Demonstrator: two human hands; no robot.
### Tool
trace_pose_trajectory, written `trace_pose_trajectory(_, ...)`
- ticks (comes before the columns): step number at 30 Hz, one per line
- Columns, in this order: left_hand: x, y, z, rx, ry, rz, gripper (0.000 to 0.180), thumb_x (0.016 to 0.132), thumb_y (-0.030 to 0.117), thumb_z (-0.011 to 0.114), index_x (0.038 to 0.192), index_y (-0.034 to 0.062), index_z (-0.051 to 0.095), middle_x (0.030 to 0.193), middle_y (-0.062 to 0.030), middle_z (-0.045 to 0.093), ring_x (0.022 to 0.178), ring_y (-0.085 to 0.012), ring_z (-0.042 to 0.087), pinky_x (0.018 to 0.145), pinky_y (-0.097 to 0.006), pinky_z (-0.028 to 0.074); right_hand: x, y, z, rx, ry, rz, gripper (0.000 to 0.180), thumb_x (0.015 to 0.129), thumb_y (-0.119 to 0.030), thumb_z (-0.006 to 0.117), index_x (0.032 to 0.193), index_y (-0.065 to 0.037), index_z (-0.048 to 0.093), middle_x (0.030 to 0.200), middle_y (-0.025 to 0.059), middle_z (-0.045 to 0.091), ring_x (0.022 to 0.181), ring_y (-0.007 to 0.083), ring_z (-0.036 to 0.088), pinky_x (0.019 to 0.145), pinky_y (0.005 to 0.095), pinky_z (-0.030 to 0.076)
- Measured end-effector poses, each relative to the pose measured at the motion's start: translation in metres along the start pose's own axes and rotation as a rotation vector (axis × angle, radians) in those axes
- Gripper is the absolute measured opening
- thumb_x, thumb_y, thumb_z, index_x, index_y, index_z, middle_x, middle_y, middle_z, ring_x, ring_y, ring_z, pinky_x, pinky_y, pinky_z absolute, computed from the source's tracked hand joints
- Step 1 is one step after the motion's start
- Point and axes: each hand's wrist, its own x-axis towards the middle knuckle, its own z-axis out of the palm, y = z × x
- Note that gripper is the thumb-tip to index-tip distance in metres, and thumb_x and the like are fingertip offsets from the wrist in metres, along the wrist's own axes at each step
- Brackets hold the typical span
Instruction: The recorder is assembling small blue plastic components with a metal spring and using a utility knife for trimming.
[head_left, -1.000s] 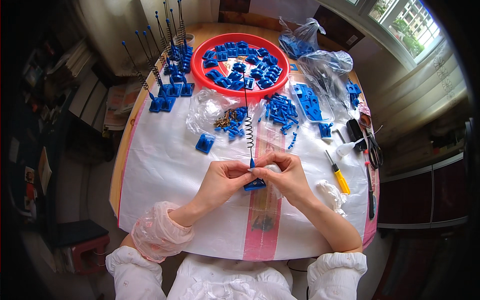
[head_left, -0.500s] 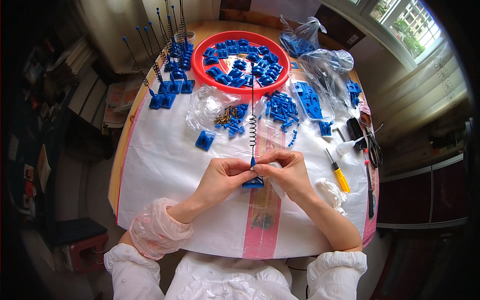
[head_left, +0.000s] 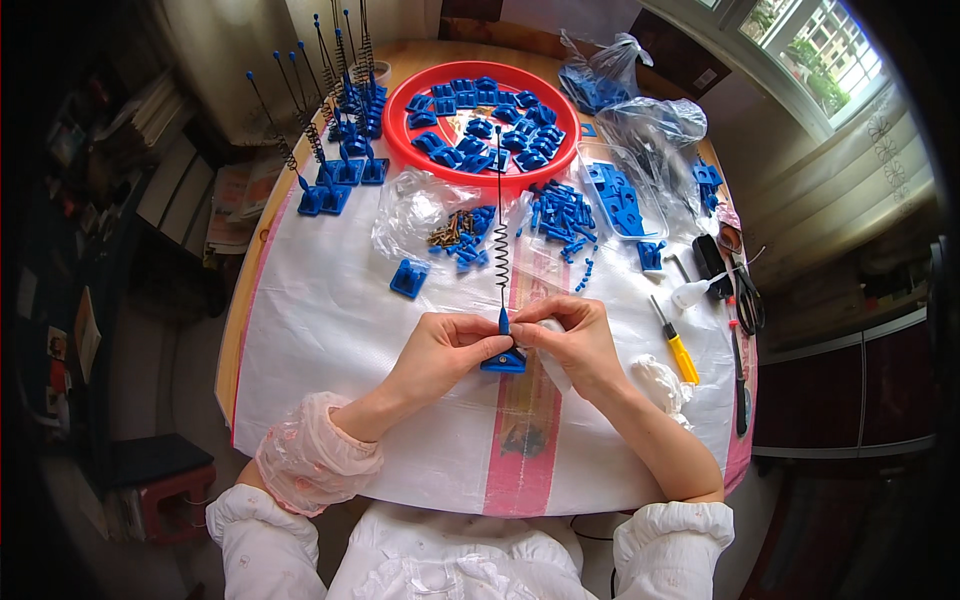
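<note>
A black coiled spring rod (head_left: 502, 255) stands upright in front of me, rising from a blue plastic base (head_left: 503, 361) on the table. With thumb and fingers together, my left hand (head_left: 452, 346) pinches the blue stem (head_left: 503, 322) where the rod meets the base. My right hand (head_left: 568, 338) closes in from the other side, its fingertips at the stem's foot. A piece of white tissue (head_left: 554, 368) is tucked in that hand and hangs below its fingers.
Beyond lie a red tray (head_left: 395, 140) of blue clips, blue pegs (head_left: 562, 218), brass screws (head_left: 454, 232) and a single blue base (head_left: 409, 279). Finished spring rods (head_left: 345, 172) stand far left. On the right are a yellow screwdriver (head_left: 682, 357), scissors (head_left: 748, 300), a white bottle (head_left: 690, 294) and crumpled tissue (head_left: 660, 385).
The spring rod and its base have shifted slightly left, and the rod leans a little differently. More of the blue stem shows between my fingers. Both hands keep their grip.
</note>
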Motion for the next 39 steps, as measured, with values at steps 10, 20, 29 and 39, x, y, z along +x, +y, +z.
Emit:
trace_pose_trajectory(10,0.003,0.002,0.000,-0.158,-0.003,-0.009,0.023,0.093,0.010,0.069,0.110,-0.0061,0.070,0.103,-0.0126,0.073,0.094,-0.0138,0.070,0.085,-0.024,0.055,0.004,-0.001,-0.006,0.129,-0.005,-0.031,0.010,0.084,-0.005,0.076,0.092,-0.001,0.074,0.095,0.0064,0.069,0.084,0.0110,0.065,0.071,0.0254,0.055)
trace_pose_trajectory(20,0.003,0.001,-0.002,-0.145,0.010,0.012,0.021,0.093,0.011,0.069,0.107,-0.0052,0.070,0.101,-0.0126,0.074,0.093,-0.0144,0.070,0.085,-0.024,0.056,0.005,-0.005,-0.014,-0.018,0.039,-0.153,0.038,0.082,0.002,0.070,0.119,0.000,0.064,0.102,0.0090,0.069,0.099,0.0133,0.063,0.089,0.0301,0.051)
trace_pose_trajectory(29,0.004,0.001,-0.001,-0.163,-0.003,0.007,0.021,0.093,0.011,0.070,0.106,-0.0046,0.070,0.102,-0.0124,0.073,0.093,-0.0143,0.070,0.085,-0.025,0.056,0.007,0.001,-0.016,0.034,-0.029,-0.237,0.068,0.077,-0.003,0.074,0.138,-0.002,0.042,0.108,0.0118,0.067,0.108,0.0183,0.062,0.094,0.0312,0.050)
trace_pose_trajectory(39,0.003,0.003,-0.001,-0.156,0.002,-0.010,0.015,0.095,0.004,0.064,0.106,-0.0055,0.068,0.104,-0.0132,0.072,0.096,-0.0160,0.069,0.090,-0.029,0.056,0.006,0.002,-0.015,0.093,-0.083,-0.258,0.069,0.077,0.007,0.063,0.140,-0.001,0.037,0.093,0.0098,0.068,0.099,0.0167,0.064,0.092,0.0310,0.048)
